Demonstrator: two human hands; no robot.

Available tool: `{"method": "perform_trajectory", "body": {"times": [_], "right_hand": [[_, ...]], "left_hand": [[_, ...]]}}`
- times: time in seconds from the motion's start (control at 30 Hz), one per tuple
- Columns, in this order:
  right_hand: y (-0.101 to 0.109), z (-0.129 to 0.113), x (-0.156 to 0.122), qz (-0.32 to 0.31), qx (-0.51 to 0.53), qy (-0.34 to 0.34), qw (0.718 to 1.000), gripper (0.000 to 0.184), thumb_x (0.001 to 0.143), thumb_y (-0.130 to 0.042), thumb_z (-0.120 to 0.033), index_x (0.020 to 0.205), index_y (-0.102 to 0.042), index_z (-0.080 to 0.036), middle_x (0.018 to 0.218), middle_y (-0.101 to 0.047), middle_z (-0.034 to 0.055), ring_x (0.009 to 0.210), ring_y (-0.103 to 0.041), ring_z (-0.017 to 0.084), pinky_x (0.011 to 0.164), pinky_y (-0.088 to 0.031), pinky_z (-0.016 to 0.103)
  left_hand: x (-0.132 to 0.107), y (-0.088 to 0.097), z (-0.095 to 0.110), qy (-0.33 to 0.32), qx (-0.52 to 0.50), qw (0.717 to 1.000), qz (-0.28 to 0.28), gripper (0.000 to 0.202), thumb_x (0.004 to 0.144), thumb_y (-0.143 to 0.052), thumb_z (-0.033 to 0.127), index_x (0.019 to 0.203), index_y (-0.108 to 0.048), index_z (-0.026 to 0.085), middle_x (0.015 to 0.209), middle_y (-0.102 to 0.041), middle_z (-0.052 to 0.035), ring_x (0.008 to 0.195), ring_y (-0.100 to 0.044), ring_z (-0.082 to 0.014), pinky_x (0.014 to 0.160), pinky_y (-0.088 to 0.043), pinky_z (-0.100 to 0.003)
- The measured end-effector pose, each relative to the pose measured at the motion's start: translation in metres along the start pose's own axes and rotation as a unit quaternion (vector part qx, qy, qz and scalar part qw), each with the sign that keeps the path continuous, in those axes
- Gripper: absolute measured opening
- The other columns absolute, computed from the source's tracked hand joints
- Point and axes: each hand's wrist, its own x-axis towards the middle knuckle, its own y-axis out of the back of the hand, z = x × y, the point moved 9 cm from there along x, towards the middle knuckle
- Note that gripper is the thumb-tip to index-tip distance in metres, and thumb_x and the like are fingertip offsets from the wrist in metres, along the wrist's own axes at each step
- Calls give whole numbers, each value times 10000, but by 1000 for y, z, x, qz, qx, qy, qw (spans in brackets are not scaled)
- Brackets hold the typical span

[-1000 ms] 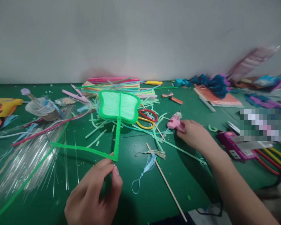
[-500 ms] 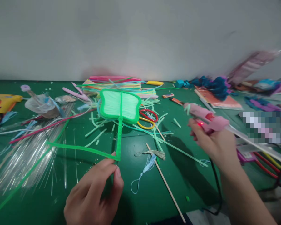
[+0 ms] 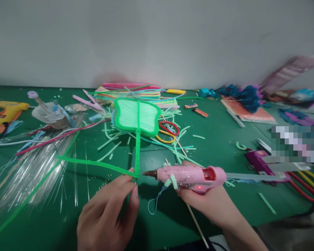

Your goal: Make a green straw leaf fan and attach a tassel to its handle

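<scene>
My left hand [image 3: 110, 209] pinches the lower end of a small green fan [image 3: 137, 116], which stands upright with a pale, fuzzy-rimmed head and a wrapped handle. From the handle's bottom a green pipe cleaner [image 3: 94, 163] runs off to the left. In my right hand [image 3: 206, 202] is a pink hot glue gun [image 3: 188, 176] with a red light on and a clear glue stick [image 3: 246, 176] in its back. Its dark nozzle points left, close to the handle's lower end; whether they touch I cannot tell. Pale green scraps cling to the gun's front.
A wooden stick [image 3: 199, 226] and a blue tassel [image 3: 154, 202] lie below the gun. Scissors [image 3: 169, 132] and pale clippings are behind. A yellow glue gun [image 3: 9, 113], a cup [image 3: 51, 115] and clear sticks [image 3: 49, 167] occupy the left. Purple pliers-like tool [image 3: 261, 162] lies right.
My right hand has brought the pink glue gun leftward from the right side to beside the fan's handle. My left hand keeps its pinch, and the view has shifted slightly.
</scene>
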Motion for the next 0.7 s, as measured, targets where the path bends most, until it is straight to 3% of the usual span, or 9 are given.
{"method": "perform_trajectory", "body": {"times": [0.17,0.3,0.5,0.6,0.7], "right_hand": [[1,2,-5,3,-12,-14,1000,129,684,-584,-151,635,-498,-233,565,-488,-48,481,-431,117,428,-363,230],[18,2,-20,73,-29,5,997,254,680,-638,-168,599,-411,-247,521,-410,-59,446,-350,112,398,-277,234],[49,-9,-61,159,-94,120,975,225,724,-718,-184,700,-505,-255,579,-554,-29,470,-500,144,445,-383,260],[58,-6,-77,181,-114,130,968,211,750,-736,-169,762,-558,-281,637,-611,-16,515,-567,172,481,-406,287],[60,-3,-86,180,-91,133,970,131,863,-651,-202,818,-611,-318,675,-640,0,562,-596,201,529,-441,316]], "left_hand": [[2,-1,2,-4,-21,1000,-8,92,888,-652,115,960,-675,168,897,-801,-62,860,-784,-177,851,-608,-245],[9,-6,8,-29,-67,997,-31,110,893,-626,115,984,-653,171,928,-798,-65,905,-777,-174,881,-605,-252],[26,-16,27,-48,-97,993,-40,90,904,-591,144,965,-641,189,917,-806,-56,863,-783,-172,847,-618,-253],[31,-24,37,-49,-100,992,-59,93,917,-563,179,906,-649,211,908,-810,-42,834,-787,-172,798,-625,-244],[35,-28,46,-52,-100,992,-59,108,913,-553,186,865,-640,230,885,-811,-21,788,-789,-172,744,-628,-241]]}}
